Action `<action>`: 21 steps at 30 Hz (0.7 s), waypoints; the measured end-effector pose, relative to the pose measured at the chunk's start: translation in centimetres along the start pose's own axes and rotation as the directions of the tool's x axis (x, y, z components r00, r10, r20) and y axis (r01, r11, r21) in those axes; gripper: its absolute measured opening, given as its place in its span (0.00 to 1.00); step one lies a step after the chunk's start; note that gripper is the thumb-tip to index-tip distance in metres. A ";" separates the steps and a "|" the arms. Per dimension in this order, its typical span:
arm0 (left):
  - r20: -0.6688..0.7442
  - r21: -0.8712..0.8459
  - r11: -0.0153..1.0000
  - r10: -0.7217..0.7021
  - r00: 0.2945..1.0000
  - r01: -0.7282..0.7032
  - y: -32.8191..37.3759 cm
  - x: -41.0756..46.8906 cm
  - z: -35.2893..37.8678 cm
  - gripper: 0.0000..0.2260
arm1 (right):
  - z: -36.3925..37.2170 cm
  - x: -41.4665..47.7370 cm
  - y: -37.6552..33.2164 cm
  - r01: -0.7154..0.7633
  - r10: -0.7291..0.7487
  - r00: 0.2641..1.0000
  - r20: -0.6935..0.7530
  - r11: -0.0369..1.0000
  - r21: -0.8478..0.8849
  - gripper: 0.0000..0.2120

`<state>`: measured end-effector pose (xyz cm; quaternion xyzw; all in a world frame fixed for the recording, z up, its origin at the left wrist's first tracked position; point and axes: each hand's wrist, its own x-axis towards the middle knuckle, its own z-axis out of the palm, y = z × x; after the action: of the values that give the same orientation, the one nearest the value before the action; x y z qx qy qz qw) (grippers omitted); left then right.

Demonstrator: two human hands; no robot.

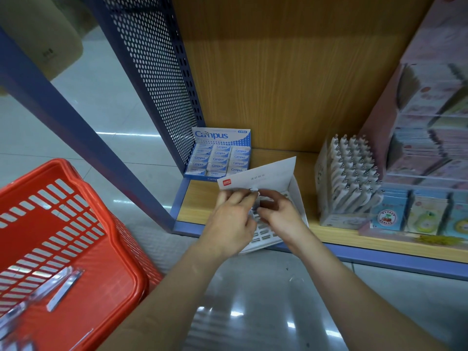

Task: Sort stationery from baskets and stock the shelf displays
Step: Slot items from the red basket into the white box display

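Below, a low wooden shelf board (198, 203) with a blue metal front lip sits just above a glossy pale tiled floor (106, 117) that reflects ceiling lights. The back panel (278, 72) has a warm wood grain. The shelf's left side is a blue metal panel (157, 72) punched with small oval holes.

In the back left corner stands a blue and white Campus eraser box (220, 155), open, with wrapped erasers in neat rows. In front of it is bare wood.

Beside that bare patch is a white display box (298, 198) of thin card, set at an angle. Its near corner hangs over the front lip, and its lid flap (263, 176) stands up with a small red logo. Rows of small white blocks fill it.

The left hand (230, 224) pinches the lower edge of the flap. The right hand (278, 216) has its fingers curled over the blocks, fingertips close to the left hand's. Whether it holds anything cannot be told.

To the right, just apart from the white box, a pen box (349, 178) holds pale pens upright and tightly packed. Beyond it a pink display (430, 122) of pastel packets fills the right end.

A red plastic basket (63, 236) with slotted walls stands on the floor at lower left, near the shelf's corner post. Clear plastic strips (64, 285) lie in it. A brown cardboard carton (43, 34) shows at upper left.
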<state>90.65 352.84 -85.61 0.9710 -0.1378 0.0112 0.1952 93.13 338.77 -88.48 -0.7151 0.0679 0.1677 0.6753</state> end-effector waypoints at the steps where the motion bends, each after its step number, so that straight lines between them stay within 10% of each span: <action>1: -0.026 -0.016 1.000 -0.009 1.000 0.009 -0.2 -0.5 0.0 0.26 | 0.3 -0.1 0.1 -0.005 0.005 1.000 0.024 1.000 0.017 0.21; 11: -0.215 -0.098 0.988 -0.141 0.966 0.123 -1.7 -3.6 0.4 0.23 | 2.6 -0.3 0.3 -0.135 0.128 0.991 0.042 0.944 0.302 0.06; 21: -0.066 0.014 0.985 -0.170 0.983 0.171 -1.7 -3.6 -0.5 0.28 | 3.2 0.0 -0.7 -0.167 0.182 0.983 -0.031 0.950 0.263 0.02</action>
<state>87.68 355.52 -86.09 0.9802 -0.0478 0.0272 0.1902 92.92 341.96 -87.97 -0.6162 0.1706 0.1967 0.7433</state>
